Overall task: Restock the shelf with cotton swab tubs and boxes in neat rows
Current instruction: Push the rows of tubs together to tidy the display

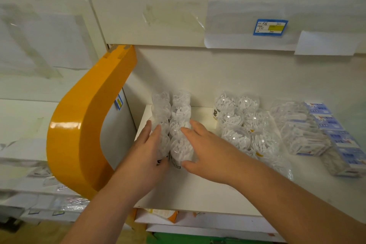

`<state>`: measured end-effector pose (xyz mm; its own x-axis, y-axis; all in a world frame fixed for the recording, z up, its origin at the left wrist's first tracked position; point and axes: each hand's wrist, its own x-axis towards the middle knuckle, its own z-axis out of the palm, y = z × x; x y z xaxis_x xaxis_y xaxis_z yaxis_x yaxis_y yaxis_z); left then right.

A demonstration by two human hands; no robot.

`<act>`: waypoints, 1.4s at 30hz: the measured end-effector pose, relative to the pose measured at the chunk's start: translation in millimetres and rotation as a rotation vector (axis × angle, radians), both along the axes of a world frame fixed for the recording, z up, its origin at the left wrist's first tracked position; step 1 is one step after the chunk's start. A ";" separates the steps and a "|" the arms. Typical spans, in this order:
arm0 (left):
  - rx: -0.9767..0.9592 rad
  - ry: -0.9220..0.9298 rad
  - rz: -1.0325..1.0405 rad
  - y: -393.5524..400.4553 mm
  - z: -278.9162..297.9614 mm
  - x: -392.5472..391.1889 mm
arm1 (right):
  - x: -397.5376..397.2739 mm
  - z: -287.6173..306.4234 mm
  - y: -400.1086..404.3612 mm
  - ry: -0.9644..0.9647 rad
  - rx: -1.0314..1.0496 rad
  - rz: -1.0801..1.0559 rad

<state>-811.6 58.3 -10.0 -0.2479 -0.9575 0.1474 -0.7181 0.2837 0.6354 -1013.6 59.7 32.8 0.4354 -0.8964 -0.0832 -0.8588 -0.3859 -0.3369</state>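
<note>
Two rows of clear round cotton swab tubs [180, 117] run front to back at the left end of the white shelf [198, 190]. My left hand [147, 150] lies with straight fingers against the left row's front tubs. My right hand [200, 148] presses the front tub of the right row [181, 149] from the right, fingers spread and thumb low at its base. More clear tubs [241, 123] sit in two rows mid-shelf. Clear packs of swabs [297, 128] and blue-and-white boxes [336, 136] line the right end.
A glossy orange curved end panel [83, 125] borders the shelf on the left. The upper shelf edge carries a blue price tag [270, 27] and taped paper strips. Another shelf with packets [45, 190] lies at lower left. Bare shelf surface lies in front of the tubs.
</note>
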 end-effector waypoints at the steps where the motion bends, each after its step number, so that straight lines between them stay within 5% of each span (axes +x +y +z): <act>1: -0.008 0.004 0.006 0.6 2.8 -0.7 | -0.7 2.6 -1.0 -0.001 -0.002 -0.002; 14: -0.023 -0.335 0.238 -84.7 18.1 -28.9 | 8.5 10.9 -98.2 0.013 -0.047 -0.072; 25: 0.006 -0.332 0.220 -101.7 10.7 -32.9 | 10.2 -16.3 -131.3 -0.015 -0.011 -0.072; 33: 0.021 -0.253 0.269 -89.3 25.5 -32.1 | 6.8 7.1 -108.2 -0.061 0.046 -0.114; 42: 0.359 0.263 0.462 -109.7 31.7 -23.7 | 30.0 1.4 -95.9 -0.471 0.209 -0.377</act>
<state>-835.3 -51.5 21.7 0.2033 -0.9580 -0.2023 -0.5227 -0.2810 0.8049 -983.6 -36.2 34.2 0.1257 -0.9808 -0.1495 -0.6641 0.0288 -0.7471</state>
